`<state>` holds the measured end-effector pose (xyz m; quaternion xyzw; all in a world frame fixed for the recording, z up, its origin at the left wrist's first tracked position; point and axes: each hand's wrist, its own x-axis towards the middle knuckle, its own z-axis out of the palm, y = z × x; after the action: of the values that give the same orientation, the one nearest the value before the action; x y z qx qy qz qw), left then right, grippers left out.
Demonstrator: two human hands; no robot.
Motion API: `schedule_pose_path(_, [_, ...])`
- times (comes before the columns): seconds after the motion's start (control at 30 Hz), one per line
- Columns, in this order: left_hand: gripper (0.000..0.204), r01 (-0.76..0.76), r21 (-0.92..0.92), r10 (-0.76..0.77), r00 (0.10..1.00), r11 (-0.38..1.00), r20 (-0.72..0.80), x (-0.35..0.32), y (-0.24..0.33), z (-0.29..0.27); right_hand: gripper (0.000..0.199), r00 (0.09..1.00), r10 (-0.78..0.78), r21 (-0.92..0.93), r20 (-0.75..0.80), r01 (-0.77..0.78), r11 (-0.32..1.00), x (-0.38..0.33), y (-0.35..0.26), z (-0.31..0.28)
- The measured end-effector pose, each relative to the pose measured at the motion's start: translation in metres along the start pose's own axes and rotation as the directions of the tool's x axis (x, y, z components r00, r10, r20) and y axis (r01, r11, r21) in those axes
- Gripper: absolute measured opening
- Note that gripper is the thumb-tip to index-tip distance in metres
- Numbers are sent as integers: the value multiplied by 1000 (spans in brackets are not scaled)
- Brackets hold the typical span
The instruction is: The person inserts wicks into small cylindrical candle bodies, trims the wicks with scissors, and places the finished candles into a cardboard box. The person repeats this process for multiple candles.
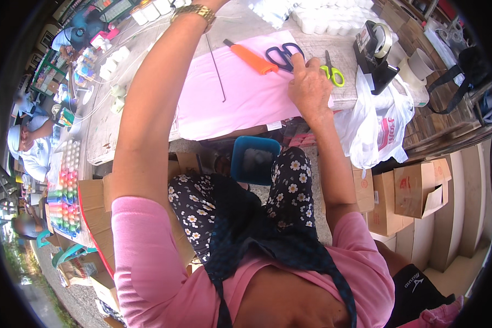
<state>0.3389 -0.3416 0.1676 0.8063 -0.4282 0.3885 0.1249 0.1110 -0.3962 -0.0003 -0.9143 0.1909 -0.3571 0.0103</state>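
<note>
My left arm reaches across the table to the top edge, a gold watch (195, 15) on its wrist. Only the base of my left hand (216, 3) shows; its fingers are out of view. My right hand (310, 87) lies at the edge of a pink cloth (218, 112), fingers curled, and what is under them is hidden. Its index finger lies against dark-handled scissors (282, 57). Just right of it are green-handled scissors (333, 74). An orange tool (254, 58) with a dark tip and a thin dark rod (215, 71) rest on the cloth.
A black tape dispenser (374, 57) and a white plastic bag (374, 128) are at the table's right end. A blue bin (255, 158) stands below the front edge. Cardboard boxes (421, 188) sit at right. Other people (35, 153) are at far left, by trays of coloured pieces (65, 191).
</note>
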Motion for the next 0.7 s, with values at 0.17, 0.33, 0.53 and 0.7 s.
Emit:
schedule_pose_path(0.17, [23,-130,7,127,958,992,-258,-11,27,31,12,998,63,87,14,-64,994,4,14,-10])
schedule_pose_path(0.33, [12,-297,-7,296,955,955,-19,-92,74,56,9,983,173,185,-56,-160,970,-6,58,-51])
schedule_pose_path(0.53, [19,-340,-80,349,903,937,249,-142,91,55,17,945,322,394,52,-316,863,2,82,-79])
schedule_pose_path(0.7, [14,-377,-60,379,892,924,246,-144,91,55,19,999,44,300,21,-48,953,63,65,-12])
